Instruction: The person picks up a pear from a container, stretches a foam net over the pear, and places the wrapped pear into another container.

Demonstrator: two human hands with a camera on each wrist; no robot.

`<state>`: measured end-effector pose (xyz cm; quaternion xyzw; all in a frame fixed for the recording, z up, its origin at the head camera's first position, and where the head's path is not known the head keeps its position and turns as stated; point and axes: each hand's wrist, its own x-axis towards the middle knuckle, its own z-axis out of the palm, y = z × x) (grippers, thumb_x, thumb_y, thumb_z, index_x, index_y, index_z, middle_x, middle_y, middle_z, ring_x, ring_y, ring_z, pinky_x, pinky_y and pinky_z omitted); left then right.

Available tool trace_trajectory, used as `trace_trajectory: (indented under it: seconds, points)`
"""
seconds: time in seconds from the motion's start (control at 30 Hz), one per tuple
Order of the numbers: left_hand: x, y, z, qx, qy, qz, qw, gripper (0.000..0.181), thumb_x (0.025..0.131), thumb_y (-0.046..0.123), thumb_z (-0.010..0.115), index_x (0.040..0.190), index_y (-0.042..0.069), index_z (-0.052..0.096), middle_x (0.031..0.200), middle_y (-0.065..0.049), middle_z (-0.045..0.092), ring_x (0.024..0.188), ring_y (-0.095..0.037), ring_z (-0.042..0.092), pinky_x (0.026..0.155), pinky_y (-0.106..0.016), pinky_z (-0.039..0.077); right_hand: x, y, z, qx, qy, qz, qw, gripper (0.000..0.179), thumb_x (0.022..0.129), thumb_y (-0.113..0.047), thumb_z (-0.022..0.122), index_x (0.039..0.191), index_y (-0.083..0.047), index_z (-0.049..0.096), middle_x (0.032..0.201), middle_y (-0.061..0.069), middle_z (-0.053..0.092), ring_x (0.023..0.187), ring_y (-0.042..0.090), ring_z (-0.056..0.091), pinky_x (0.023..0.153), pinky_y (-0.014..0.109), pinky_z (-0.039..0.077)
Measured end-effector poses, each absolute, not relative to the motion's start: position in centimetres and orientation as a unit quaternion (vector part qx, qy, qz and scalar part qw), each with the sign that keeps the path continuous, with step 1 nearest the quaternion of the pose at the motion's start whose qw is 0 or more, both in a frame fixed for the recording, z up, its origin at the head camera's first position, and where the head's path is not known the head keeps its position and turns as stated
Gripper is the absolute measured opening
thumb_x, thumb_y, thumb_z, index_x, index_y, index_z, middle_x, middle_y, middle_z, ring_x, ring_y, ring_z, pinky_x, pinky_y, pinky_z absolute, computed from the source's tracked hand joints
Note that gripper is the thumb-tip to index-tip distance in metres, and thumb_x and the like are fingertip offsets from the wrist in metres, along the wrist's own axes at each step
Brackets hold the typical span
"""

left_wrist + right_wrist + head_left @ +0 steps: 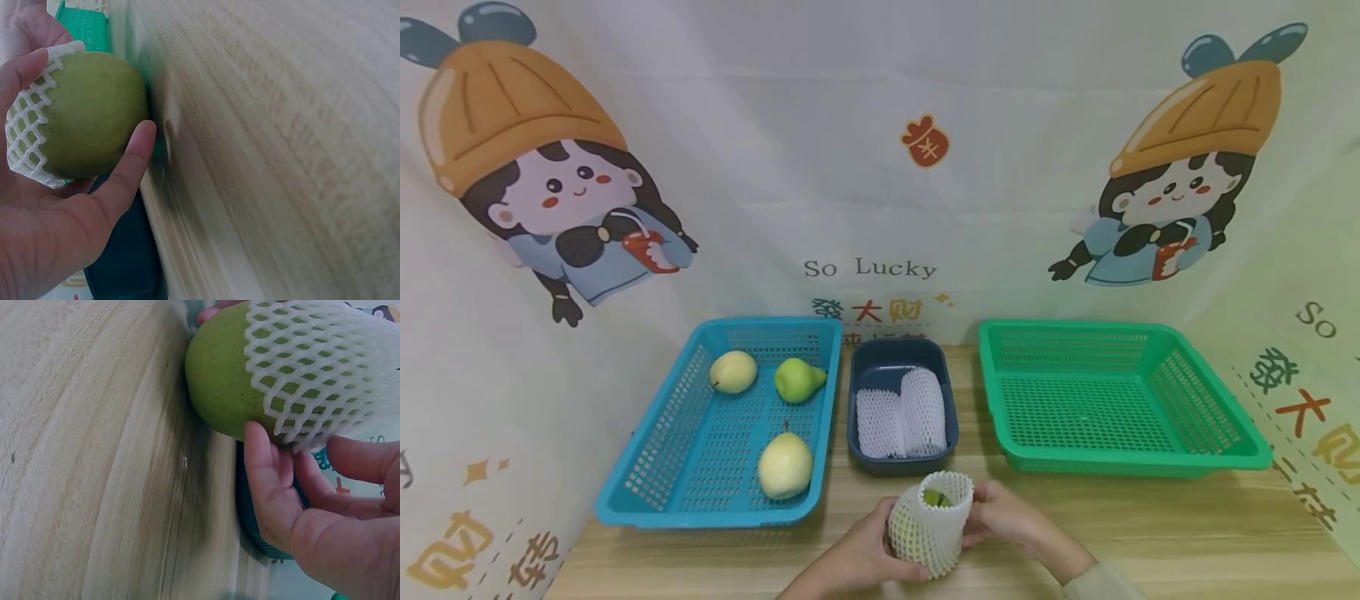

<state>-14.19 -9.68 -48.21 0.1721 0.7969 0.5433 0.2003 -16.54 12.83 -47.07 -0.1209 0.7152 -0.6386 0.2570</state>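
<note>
The green pear [97, 112] is held in front of the dark blue box [904, 467], on its near side and a little to the right. Its upper part is inside a white foam net [931, 533], while the bottom is bare. The left hand [872, 546] is curled round pear and net, probably to keep the fruit steady; the right hand [1003, 517] holds the net's side with bent fingers, I think to guide it downward. The long axis stands nearly upright with a small tilt; the stem end points up to the net's open mouth, the bare end toward the surface [1157, 537]. Spare nets [923, 412] lie inside the box, perhaps for easy reach. Left of the box, the blue basket [707, 519] has three pears [786, 467]; right of it stands the green basket [1120, 463].
</note>
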Motion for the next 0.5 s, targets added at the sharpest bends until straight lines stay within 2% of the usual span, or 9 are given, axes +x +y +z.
trace_trajectory:
  seconds: [0.13, 0.33, 0.5]
  points:
    - [-14.2, -9.7, -48.2, 0.176, 0.798, 0.542, 0.198, 0.076, 0.067, 0.02, 0.082, 0.128, 0.003, 0.041, 0.114, -0.008, 0.058, 0.103, -0.018, 0.054, 0.083, -0.026, 0.046, -16.7, 12.5, -47.4, -0.116, 0.714, -0.643, 0.254, 0.036, 0.088, -0.003, 0.046, 0.116, 0.02, 0.045, 0.09, 0.004, 0.061, 0.075, 0.011, 0.059, 0.068, 0.031, 0.055]
    - [-14.3, -9.7, -48.3, 0.187, 0.792, 0.546, 0.201, 0.077, 0.067, 0.019, 0.082, 0.129, 0.003, 0.041, 0.114, -0.007, 0.057, 0.101, -0.016, 0.054, 0.081, -0.023, 0.047, -16.7, 12.2, -48.0, -0.1, 0.724, -0.636, 0.246, 0.031, 0.086, 0.002, 0.044, 0.112, 0.019, 0.044, 0.078, 0.0, 0.055, 0.066, 0.01, 0.053, 0.061, 0.026, 0.051]
    - [-14.6, -9.9, -48.3, 0.212, 0.82, 0.5, 0.182, 0.078, 0.068, 0.032, 0.083, 0.131, 0.009, 0.044, 0.112, 0.0, 0.058, 0.093, -0.006, 0.054, 0.076, -0.021, 0.047, -16.6, 12.2, -48.4, -0.094, 0.746, -0.619, 0.225, 0.03, 0.077, 0.009, 0.042, 0.106, 0.018, 0.046, 0.07, 0.0, 0.05, 0.06, 0.011, 0.051, 0.057, 0.027, 0.051]
